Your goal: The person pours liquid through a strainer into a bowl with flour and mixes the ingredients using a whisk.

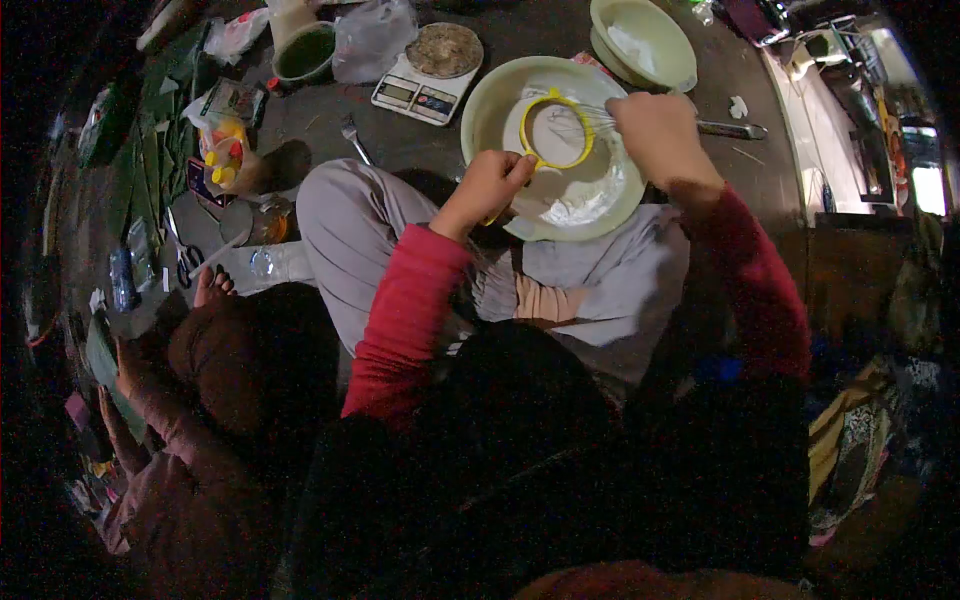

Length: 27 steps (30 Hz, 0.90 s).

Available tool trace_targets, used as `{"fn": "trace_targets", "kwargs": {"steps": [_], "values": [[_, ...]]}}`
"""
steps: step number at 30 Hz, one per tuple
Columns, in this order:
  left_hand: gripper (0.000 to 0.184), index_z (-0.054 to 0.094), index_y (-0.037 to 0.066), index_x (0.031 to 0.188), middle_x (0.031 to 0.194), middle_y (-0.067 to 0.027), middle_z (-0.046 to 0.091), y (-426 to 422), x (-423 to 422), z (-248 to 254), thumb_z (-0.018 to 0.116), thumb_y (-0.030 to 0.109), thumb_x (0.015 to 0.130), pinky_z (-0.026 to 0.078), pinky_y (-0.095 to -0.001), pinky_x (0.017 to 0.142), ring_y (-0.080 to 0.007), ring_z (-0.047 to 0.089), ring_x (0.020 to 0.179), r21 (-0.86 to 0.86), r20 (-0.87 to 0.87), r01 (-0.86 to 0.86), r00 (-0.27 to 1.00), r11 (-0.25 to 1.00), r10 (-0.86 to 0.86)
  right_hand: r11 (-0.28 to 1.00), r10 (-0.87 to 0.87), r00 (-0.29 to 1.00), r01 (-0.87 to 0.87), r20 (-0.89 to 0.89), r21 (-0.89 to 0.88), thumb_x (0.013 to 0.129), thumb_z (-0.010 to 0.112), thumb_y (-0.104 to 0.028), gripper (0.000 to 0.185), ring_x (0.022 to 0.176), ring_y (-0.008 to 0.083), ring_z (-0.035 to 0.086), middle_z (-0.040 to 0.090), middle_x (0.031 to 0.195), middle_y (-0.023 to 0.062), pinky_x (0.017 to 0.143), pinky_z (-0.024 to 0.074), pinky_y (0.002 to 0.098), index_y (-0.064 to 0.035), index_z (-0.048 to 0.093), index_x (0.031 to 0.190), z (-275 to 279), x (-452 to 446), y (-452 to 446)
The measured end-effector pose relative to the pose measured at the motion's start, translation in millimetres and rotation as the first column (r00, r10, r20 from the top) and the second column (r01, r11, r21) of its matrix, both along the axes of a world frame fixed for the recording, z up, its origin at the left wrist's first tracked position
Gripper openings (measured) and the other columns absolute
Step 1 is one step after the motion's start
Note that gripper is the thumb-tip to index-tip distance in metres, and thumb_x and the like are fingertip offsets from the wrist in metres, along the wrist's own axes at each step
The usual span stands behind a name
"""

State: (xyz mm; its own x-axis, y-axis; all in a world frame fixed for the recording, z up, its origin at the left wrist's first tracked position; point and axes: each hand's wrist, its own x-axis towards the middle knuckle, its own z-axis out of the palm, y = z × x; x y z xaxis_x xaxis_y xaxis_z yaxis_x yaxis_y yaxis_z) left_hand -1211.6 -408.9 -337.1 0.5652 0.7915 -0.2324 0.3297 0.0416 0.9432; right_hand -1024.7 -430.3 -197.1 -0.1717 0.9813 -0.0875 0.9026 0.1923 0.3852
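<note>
My left hand [485, 190] is closed round the handle of a yellow-rimmed sieve [537, 157], held level over a wide pale bowl [480, 105]. A whisk [732, 129] is gripped in my right hand [662, 138]; its wires reach over the sieve's right side, and its metal handle sticks out to the right of the fist. White powder or paste [575, 207] lies in the bowl below. The bowl rests just in front of my crossed legs [350, 215]. Whether the whisk wires touch the mesh I cannot tell.
Behind the bowl stand a kitchen scale [425, 92] with a round container on it and a second pale bowl [645, 45]. A fork [356, 140] and scissors [182, 250] lie to the left. Another person's arm [175, 420] is at the lower left, near long green leaves.
</note>
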Motion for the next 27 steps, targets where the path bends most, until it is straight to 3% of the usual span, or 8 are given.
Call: {"fn": "trace_targets", "kwargs": {"steps": [2, 6, 8, 12, 15, 22, 25, 27], "values": [[0.04, 0.06, -0.005, 0.069, 0.054, -0.0153, 0.056, -0.1, 2.0, -13.9, 0.05, 0.031, 0.085, 0.043, -0.0331, 0.053, -0.0198, 0.056, 0.05, 0.049, 0.045, -0.027, 0.999, 0.998, 0.024, 0.995, 0.095, 0.995, -0.094, -0.034, 0.014, 0.073, 0.053, -0.01, 0.013, 0.068, 0.0289, 0.061, 0.061, 0.072, 0.0122, 0.06, 0.0474, 0.0389, -0.0083, 0.062, 0.082, -2.6, -9.1, -0.8], [0.04, 0.061, -0.005, 0.072, 0.057, -0.0167, 0.057, -2.3, 3.1, -12.7, 0.051, 0.031, 0.084, 0.044, -0.0342, 0.055, -0.0211, 0.058, 0.053, 0.165, 0.059, -0.044, 0.998, 0.985, 0.034, 0.992, 0.047, 0.999, -0.045, 0.018, -0.117, 0.072, 0.052, -0.01, 0.013, 0.068, 0.0303, 0.06, 0.06, 0.071, 0.0137, 0.059, 0.0472, 0.0393, -0.0063, 0.061, 0.08, -2.0, -19.6, 1.2], [0.04, 0.061, -0.006, 0.072, 0.057, -0.0167, 0.057, -2.5, 2.9, -16.9, 0.051, 0.031, 0.084, 0.043, -0.0341, 0.055, -0.0212, 0.057, 0.053, 0.172, 0.049, -0.038, 0.998, 0.984, 0.03, 0.991, 0.098, 0.984, -0.111, -0.151, -0.077, 0.071, 0.053, -0.011, 0.012, 0.069, 0.031, 0.06, 0.06, 0.071, 0.015, 0.059, 0.0468, 0.0397, -0.005, 0.061, 0.078, -3.5, -17.7, 6.7], [0.039, 0.061, -0.005, 0.071, 0.057, -0.0171, 0.057, -1.0, -0.9, -2.8, 0.051, 0.03, 0.084, 0.043, -0.0342, 0.054, -0.0214, 0.055, 0.051, 0.153, 0.028, -0.035, 0.999, 0.988, 0.031, 0.997, 0.077, 0.984, -0.074, -0.162, 0.023, 0.071, 0.054, -0.013, 0.013, 0.069, 0.0312, 0.06, 0.06, 0.071, 0.0156, 0.059, 0.0462, 0.0403, -0.0049, 0.062, 0.078, -9.1, -6.3, 12.5], [0.038, 0.061, -0.005, 0.071, 0.057, -0.0174, 0.056, 0.0, 2.9, -8.7, 0.051, 0.029, 0.084, 0.043, -0.0341, 0.054, -0.0214, 0.055, 0.051, 0.154, 0.062, -0.054, 0.997, 0.987, 0.045, 0.994, -0.062, 0.998, 0.059, -0.028, -0.094, 0.071, 0.057, -0.017, 0.016, 0.071, 0.0304, 0.06, 0.06, 0.072, 0.015, 0.061, 0.0457, 0.0413, -0.0063, 0.062, 0.081, -3.9, -4.9, 10.9], [0.044, 0.06, -0.005, 0.077, 0.063, -0.0117, 0.06, 4.2, 1.3, -20.9, 0.049, 0.036, 0.086, 0.044, -0.0317, 0.056, -0.0147, 0.055, 0.056, 0.183, 0.058, -0.004, 0.998, 0.983, -0.007, 0.982, -0.178, 0.964, 0.162, -0.198, -0.093, 0.074, 0.058, -0.022, 0.02, 0.076, 0.03, 0.059, 0.061, 0.077, 0.014, 0.067, 0.0451, 0.0406, -0.0091, 0.062, 0.089, 11.1, 4.5, 4.9], [0.044, 0.061, -0.006, 0.076, 0.062, -0.012, 0.06, 4.8, 1.0, -19.0, 0.049, 0.036, 0.086, 0.044, -0.0321, 0.056, -0.0158, 0.055, 0.055, 0.152, 0.052, -0.019, 0.999, 0.988, 0.011, 0.96, -0.274, 0.926, 0.248, -0.261, -0.127, 0.076, 0.057, -0.024, 0.021, 0.077, 0.0303, 0.059, 0.061, 0.078, 0.0138, 0.068, 0.0451, 0.0406, -0.0093, 0.062, 0.09, 24.4, 13.6, -9.3], [0.041, 0.062, -0.004, 0.072, 0.059, -0.0182, 0.057, 5.9, -0.4, -16.1, 0.051, 0.034, 0.084, 0.043, -0.0344, 0.055, -0.0234, 0.056, 0.053, 0.193, 0.03, -0.065, 0.998, 0.979, 0.061, 0.945, -0.325, 0.889, 0.293, -0.322, -0.145, 0.076, 0.057, -0.025, 0.021, 0.078, 0.0305, 0.059, 0.061, 0.079, 0.0136, 0.068, 0.045, 0.0408, -0.0095, 0.062, 0.09, 27.9, 22.1, -20.3]]}}
